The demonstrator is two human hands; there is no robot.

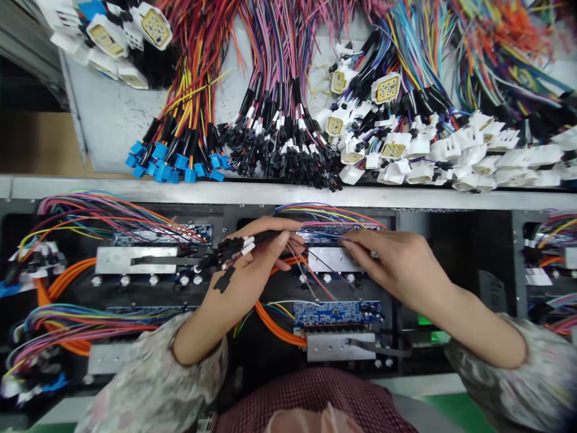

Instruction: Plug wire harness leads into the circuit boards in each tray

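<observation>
Nearest, at the tray's front edge, a blue circuit board (336,313) sits above a metal plate, with orange cables (274,325) curving past it. Mid-tray, the left hand (246,270) is clenched around a bundle of black-and-white connectors (229,249); these look light and limp on thin wires, best gripped by the stiff plastic housings rather than the fragile leads, while the right hand (396,261) pinches fine wires (315,264) at the far board. Beyond the tray's far edge, blue connectors (171,165) and white plugs (451,159) lie heaped on the shelf.
</observation>
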